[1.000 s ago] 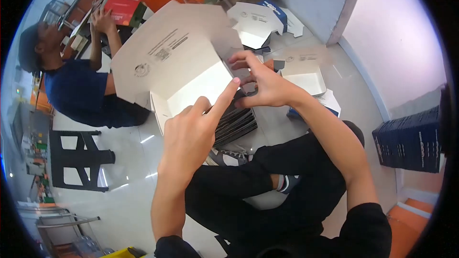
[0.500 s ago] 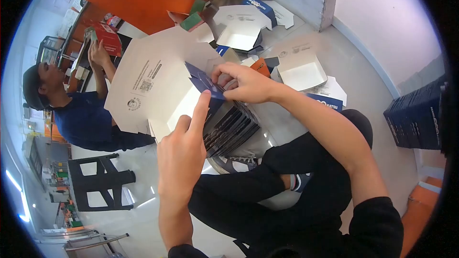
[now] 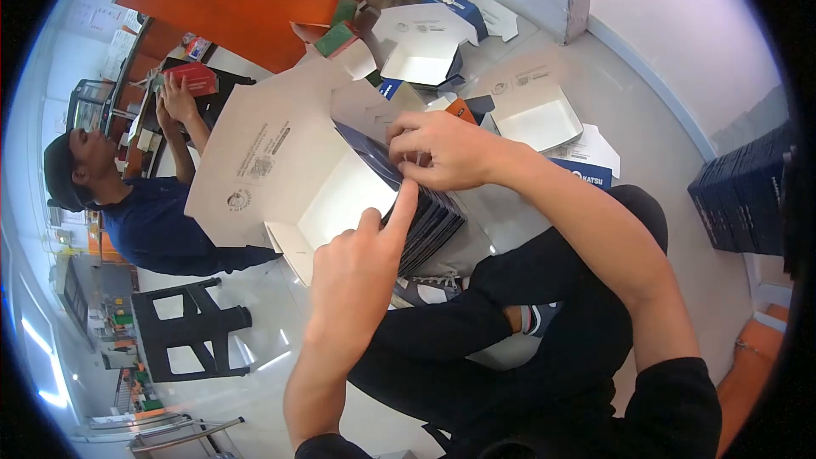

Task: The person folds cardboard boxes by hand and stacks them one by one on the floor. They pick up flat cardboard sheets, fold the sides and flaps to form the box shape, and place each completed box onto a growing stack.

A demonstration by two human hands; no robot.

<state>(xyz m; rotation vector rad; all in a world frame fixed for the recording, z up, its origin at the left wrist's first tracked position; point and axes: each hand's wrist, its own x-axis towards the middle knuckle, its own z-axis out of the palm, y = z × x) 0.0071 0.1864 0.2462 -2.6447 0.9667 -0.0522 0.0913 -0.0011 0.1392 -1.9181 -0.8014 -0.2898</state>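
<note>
A partly folded cardboard box, pale inside with printed text and a logo, lies open on a stack of dark blue cartons. My left hand is beside its near wall, index finger stretched out and its tip at the wall's top edge, the other fingers curled. At the right wall, my right hand has its thumb and fingers pinched on the dark blue side flap. The fingertips are partly hidden behind the flap.
A co-worker at the left handles a red box. Folded boxes lie on the floor ahead. A black stool stands at the left, a stack of blue cartons by the right wall.
The blue side flap stood folded inward over the box half a second ago; now it leans back outward. My left index finger has moved right along with it. The view has shifted.
</note>
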